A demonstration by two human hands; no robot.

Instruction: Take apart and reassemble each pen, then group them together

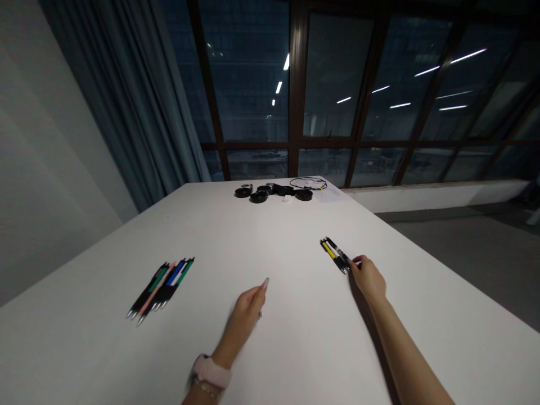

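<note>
My right hand (369, 278) is at the right side of the table, its thumb and fingertips closed on the near end of a black pen (337, 253). Close beside that pen lie a yellow-and-black pen (330, 251) and a white-and-black one, their tips toward me. Near the middle, my left hand (248, 306) hovers over the bare tabletop, fingers curled in and thumb pointing forward; I see nothing in it. To its left, several pens (162, 287) with black, green, pink, blue and white barrels lie side by side in a slanted row.
The white table (261, 242) stretches away to dark-framed windows. At its far end sit several round black objects (259, 197), a looped black cable (310, 183) and a sheet of paper (331, 195). A blue curtain (139, 101) hangs behind on the left.
</note>
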